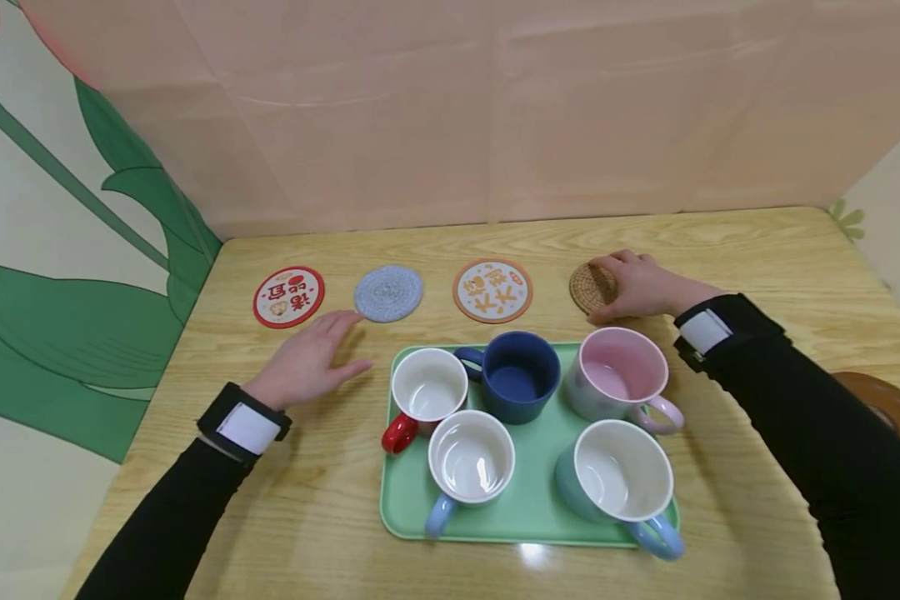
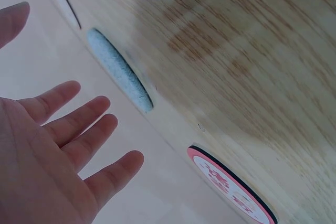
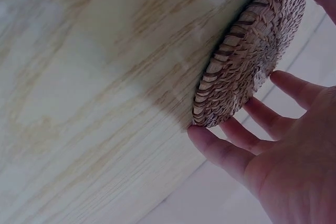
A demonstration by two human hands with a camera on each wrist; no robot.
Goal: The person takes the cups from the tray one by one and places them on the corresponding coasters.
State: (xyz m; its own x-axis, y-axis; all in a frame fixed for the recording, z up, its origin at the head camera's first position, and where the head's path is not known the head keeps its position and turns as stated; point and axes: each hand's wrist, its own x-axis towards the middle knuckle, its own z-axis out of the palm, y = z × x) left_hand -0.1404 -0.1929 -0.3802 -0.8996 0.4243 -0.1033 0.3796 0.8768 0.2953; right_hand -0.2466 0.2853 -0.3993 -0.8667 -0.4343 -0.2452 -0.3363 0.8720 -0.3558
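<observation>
My right hand [image 1: 641, 287] grips a round brown woven coaster [image 1: 589, 290] on the table at the right end of a row. In the right wrist view its spread fingers and thumb curve round the rim of that coaster [image 3: 252, 56]. With fingers spread and nothing in it, my left hand [image 1: 309, 360] hovers over the table. Just beyond its fingertips lies a grey-blue round coaster [image 1: 388, 293]. Left of that is a red-rimmed coaster [image 1: 288, 297] with printed characters. An orange-rimmed printed coaster [image 1: 492, 291] sits between the grey-blue and woven ones.
A green tray [image 1: 536, 521] in front of the coasters bears several mugs: a red-handled one [image 1: 429, 385], a dark blue one [image 1: 521, 379], a pink one [image 1: 619, 375] and two with light blue handles. A brown round object [image 1: 888, 408] stands at the right edge.
</observation>
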